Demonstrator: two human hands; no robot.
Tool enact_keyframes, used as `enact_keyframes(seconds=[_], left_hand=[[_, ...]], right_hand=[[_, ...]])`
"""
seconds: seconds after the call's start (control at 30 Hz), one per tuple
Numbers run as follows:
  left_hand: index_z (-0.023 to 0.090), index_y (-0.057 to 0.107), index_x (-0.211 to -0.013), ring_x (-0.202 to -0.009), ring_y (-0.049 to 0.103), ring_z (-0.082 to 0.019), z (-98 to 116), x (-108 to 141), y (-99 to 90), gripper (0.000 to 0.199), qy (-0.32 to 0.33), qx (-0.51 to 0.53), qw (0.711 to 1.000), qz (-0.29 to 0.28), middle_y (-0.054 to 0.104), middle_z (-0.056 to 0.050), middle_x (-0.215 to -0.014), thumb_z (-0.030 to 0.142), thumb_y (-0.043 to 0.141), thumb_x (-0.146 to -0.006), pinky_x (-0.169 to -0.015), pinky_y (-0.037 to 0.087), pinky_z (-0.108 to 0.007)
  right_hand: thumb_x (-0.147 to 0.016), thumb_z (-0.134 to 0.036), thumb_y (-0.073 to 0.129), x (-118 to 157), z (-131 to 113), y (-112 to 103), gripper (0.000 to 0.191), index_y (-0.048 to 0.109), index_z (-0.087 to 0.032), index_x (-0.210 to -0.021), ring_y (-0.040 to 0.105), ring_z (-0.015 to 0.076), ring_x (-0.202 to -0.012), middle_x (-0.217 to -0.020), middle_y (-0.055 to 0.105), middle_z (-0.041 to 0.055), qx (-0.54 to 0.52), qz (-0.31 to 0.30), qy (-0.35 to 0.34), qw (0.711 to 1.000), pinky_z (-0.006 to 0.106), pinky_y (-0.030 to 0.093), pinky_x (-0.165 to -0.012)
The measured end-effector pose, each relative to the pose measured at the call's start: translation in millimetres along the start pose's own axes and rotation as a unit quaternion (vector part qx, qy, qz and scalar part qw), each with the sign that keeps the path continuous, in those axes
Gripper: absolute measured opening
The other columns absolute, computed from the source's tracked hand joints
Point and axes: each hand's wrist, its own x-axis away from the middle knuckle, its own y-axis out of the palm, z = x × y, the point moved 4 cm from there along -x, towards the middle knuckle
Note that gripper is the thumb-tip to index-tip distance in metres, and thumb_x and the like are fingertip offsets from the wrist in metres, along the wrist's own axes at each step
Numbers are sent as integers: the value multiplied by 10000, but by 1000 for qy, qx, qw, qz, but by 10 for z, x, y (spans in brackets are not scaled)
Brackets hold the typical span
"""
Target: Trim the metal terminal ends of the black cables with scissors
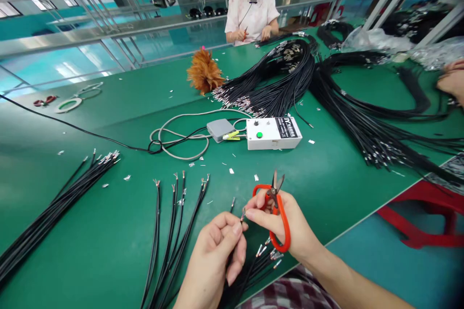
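Low in the view, my left hand [221, 246] pinches a black cable [241, 218] close to its stripped end. My right hand [279, 212] has red-handled scissors [284, 227] hooked in it, their blades parted and pointing up and away. Its thumb and fingertip meet at the cable's end, right beside my left fingertips. Left of my hands lie several black cables [174, 231] with frayed ends. More cables with whitish tips [266, 251] stick out beneath my right wrist. Part of the held cable is hidden by my left hand.
Ahead stands a white control box [273, 133] with a green button, beside a grey pad [220, 130] and looped cord. Large black cable bundles [275, 77] and an orange feather duster [205, 72] lie beyond. Another cable bundle [61, 203] is at left. A co-worker [252, 14] sits opposite.
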Motion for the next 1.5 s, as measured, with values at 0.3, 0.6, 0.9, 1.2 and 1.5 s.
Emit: enact_keyframes(seconds=[0.3,0.6,0.9,1.2,1.5], left_hand=[[239,515,-1155,-402,227,-40,23,67,-1,344,50,-13,996,68,477,88,-511,384,606,-857,-370,128,-148],[165,572,-1215,-399,259,-33,3,74,3,463,58,-61,993,85,469,67,-525,431,612,-838,-380,148,-171],[163,586,-1203,-433,218,-38,83,118,-63,377,51,40,996,64,467,58,-527,343,597,-873,-418,117,-211],[150,578,-1204,-411,225,-31,57,104,-84,363,39,59,996,45,470,60,-515,314,589,-881,-430,116,-234],[137,568,-1211,-402,219,-29,69,124,-53,376,29,56,997,39,475,60,-512,308,588,-877,-418,112,-228]], right_hand=[[-654,-249,783,3,80,30,279,510,-200,-675,599,120,-669,-703,648,-28,4,23,-9,1000,249,488,-686],[-798,-265,659,143,10,77,189,504,-212,-703,565,133,-701,-755,617,-25,155,36,-107,981,272,440,-715],[-761,-419,697,65,-45,-121,257,546,-217,-709,527,140,-614,-702,581,-24,461,16,-135,877,262,360,-599],[-810,-552,608,102,-55,14,399,566,-197,-633,525,123,-563,-617,598,-11,566,43,-277,776,281,259,-598],[-859,-523,560,132,-83,18,429,573,-191,-589,484,101,-509,-563,580,-25,580,49,-301,755,284,231,-594]])
